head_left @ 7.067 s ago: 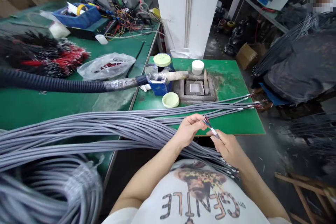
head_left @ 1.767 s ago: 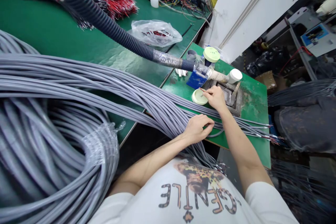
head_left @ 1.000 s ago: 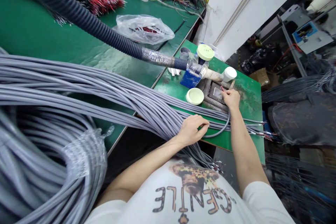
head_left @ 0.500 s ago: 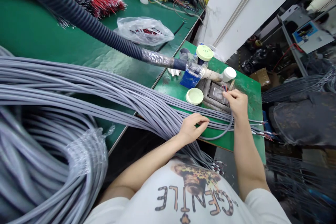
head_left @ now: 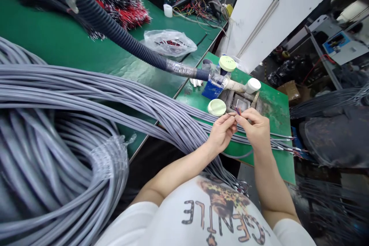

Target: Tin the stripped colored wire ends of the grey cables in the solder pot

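My right hand (head_left: 255, 128) pinches the stripped end of a grey cable (head_left: 236, 112), whose thin coloured wires stick out above my fingers. My left hand (head_left: 221, 132) is closed on those same wire tips from the left. Both hands hover over the small green table (head_left: 273, 105), just in front of the metal solder pot (head_left: 240, 103) and a pale green lid (head_left: 216, 107). The held cable loops down below my hands (head_left: 236, 156). A thick bundle of grey cables (head_left: 115, 100) runs from the left under my hands.
A corrugated dark hose (head_left: 121, 36) ends over the pot. A blue box (head_left: 211, 89), a green-lidded jar (head_left: 227, 63) and a white jar (head_left: 253, 85) stand around it. A plastic bag (head_left: 170, 42) and red-black wire bundles (head_left: 127, 9) lie on the big green bench. Coiled grey cable (head_left: 57, 169) fills the left.
My right hand has drawn the cable end back from the solder pot towards me. My left hand has left the cable bundle and risen to meet the wire tips.
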A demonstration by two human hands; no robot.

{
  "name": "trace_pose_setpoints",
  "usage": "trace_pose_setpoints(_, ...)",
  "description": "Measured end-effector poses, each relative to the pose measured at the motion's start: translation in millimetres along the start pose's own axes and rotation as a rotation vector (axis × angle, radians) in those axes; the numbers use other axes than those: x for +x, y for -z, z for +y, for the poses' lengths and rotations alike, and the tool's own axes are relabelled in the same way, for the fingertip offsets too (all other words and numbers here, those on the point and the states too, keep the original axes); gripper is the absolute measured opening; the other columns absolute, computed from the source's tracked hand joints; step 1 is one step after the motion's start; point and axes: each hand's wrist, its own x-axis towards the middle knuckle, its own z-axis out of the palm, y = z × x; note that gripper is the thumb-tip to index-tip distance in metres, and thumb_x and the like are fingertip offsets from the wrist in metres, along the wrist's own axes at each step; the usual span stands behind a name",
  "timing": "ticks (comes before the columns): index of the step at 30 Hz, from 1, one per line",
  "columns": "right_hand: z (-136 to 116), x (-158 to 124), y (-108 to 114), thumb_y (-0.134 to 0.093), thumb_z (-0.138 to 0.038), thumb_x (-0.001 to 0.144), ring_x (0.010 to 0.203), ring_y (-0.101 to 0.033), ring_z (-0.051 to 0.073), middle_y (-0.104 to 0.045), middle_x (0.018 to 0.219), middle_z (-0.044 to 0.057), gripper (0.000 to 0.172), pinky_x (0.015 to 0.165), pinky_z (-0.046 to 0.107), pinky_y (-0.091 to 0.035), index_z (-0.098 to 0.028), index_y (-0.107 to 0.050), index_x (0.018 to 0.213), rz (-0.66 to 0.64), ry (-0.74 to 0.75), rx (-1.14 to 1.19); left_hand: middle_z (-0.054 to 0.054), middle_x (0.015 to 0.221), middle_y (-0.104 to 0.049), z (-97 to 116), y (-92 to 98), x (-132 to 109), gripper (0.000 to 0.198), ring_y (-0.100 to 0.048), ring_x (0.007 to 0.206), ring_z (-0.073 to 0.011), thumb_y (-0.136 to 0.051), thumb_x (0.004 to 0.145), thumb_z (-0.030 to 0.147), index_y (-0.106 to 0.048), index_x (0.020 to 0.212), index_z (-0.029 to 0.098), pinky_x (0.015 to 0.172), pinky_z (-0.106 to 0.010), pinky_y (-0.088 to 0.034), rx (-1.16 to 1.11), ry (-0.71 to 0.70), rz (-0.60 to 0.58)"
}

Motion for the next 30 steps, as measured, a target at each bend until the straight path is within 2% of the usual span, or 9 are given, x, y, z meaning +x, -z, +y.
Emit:
trace_pose_setpoints(4,-9.8,-2.5,3.1,-0.068,-0.021,0.079,0.068,-0.058,0.012,-0.061,0.073,-0.001,0.007,0.062,0.026,-0.046,-0.021,-0.069,0.072,-0.029,0.035,-0.037,0.003,0.070,-0.059,7.8,-0.5,-4.4,0.017,-0.055,0.064,-0.0053,-0.077,0.070,0.026,-0.067,0.079,0.015,0.067,-0.018,-0.046,0.035,-0.046,-0.066)
trace_pose_setpoints(6,-14.9,-6.3,9.0,-0.067,-0.024,0.080,0.071,-0.060,0.014,-0.064,0.077,0.000,0.003,0.065,0.027,-0.047,-0.022,-0.070,0.080,-0.121,0.047,-0.088,0.000,0.084,-0.064,14.4,1.5,-5.8,0.015,-0.060,0.079,-0.0098,-0.075,0.072,0.026,-0.066,0.080,0.017,0.078,-0.023,-0.048,0.077,-0.074,-0.087)
trace_pose_setpoints(8,-19.1,-13.2,15.7,-0.064,-0.026,0.083,0.072,-0.061,0.015,-0.067,0.080,0.001,0.010,0.065,0.027,-0.048,-0.023,-0.071,0.090,-0.244,0.047,-0.151,-0.003,0.098,-0.066,20.9,4.5,-6.4,0.013,-0.061,0.095,-0.0160,-0.073,0.073,0.027,-0.066,0.079,0.018,0.085,-0.029,-0.048,0.141,-0.076,-0.094)
trace_pose_setpoints(12,-22.7,-32.5,20.8,-0.057,-0.027,0.089,0.068,-0.062,0.015,-0.069,0.079,0.002,0.015,0.062,0.027,-0.047,-0.023,-0.071,0.092,-0.341,0.112,-0.224,-0.007,0.110,-0.066,24.8,10.2,-5.8,0.026,-0.057,0.113,-0.0251,-0.062,0.082,0.041,-0.065,0.073,0.017,0.094,-0.039,-0.046,0.249,0.065,-0.171)
trace_pose_setpoints(16,-20.9,-44.4,15.3,-0.058,-0.025,0.088,0.067,-0.063,0.016,-0.068,0.076,0.002,0.014,0.061,0.028,-0.046,-0.024,-0.070,0.095,-0.210,0.155,-0.315,-0.008,0.111,-0.067,15.6,13.4,-10.3,0.035,-0.059,0.110,-0.0255,-0.061,0.081,0.052,-0.070,0.086,0.018,0.096,-0.041,-0.045,0.234,0.140,-0.251)
trace_pose_setpoints(20,-17.8,-46.0,16.5,-0.056,-0.024,0.089,0.067,-0.062,0.016,-0.069,0.079,0.003,0.015,0.063,0.030,-0.046,-0.023,-0.069,0.096,-0.143,0.139,-0.382,-0.009,0.107,-0.070,7.5,15.7,-19.4,0.040,-0.063,0.102,-0.0234,-0.075,0.070,0.044,-0.072,0.099,0.018,0.092,-0.036,-0.045,0.268,0.088,-0.254)
trace_pose_setpoints(24,-22.5,-41.5,31.4,-0.060,-0.026,0.087,0.078,-0.061,0.021,-0.070,0.086,0.004,0.011,0.071,0.034,-0.046,-0.022,-0.067,0.094,-0.251,0.222,-0.494,-0.008,0.096,-0.073,5.9,16.0,-22.1,0.028,-0.064,0.096,-0.0207,-0.075,0.072,0.038,-0.075,0.090,0.016,0.095,-0.034,-0.043,0.387,-0.055,-0.183)
trace_pose_setpoints(28,-36.9,-30.9,40.3,-0.064,-0.028,0.085,0.077,-0.057,0.022,-0.068,0.082,0.004,0.010,0.072,0.037,-0.042,-0.024,-0.066,0.094,-0.150,0.270,-0.545,-0.006,0.090,-0.073,6.6,15.2,-20.2,0.022,-0.065,0.092,-0.0205,-0.072,0.076,0.037,-0.075,0.086,0.017,0.093,-0.034,-0.045,0.549,-0.147,-0.212)
trace_pose_setpoints(30,-43.6,-24.0,37.4,-0.063,-0.030,0.085,0.076,-0.055,0.022,-0.066,0.080,0.005,0.013,0.071,0.037,-0.041,-0.024,-0.066,0.096,-0.160,0.298,-0.545,-0.006,0.088,-0.073,5.5,16.1,-19.7,0.024,-0.065,0.090,-0.0209,-0.070,0.077,0.040,-0.075,0.085,0.017,0.088,-0.034,-0.047,0.651,-0.173,-0.242)
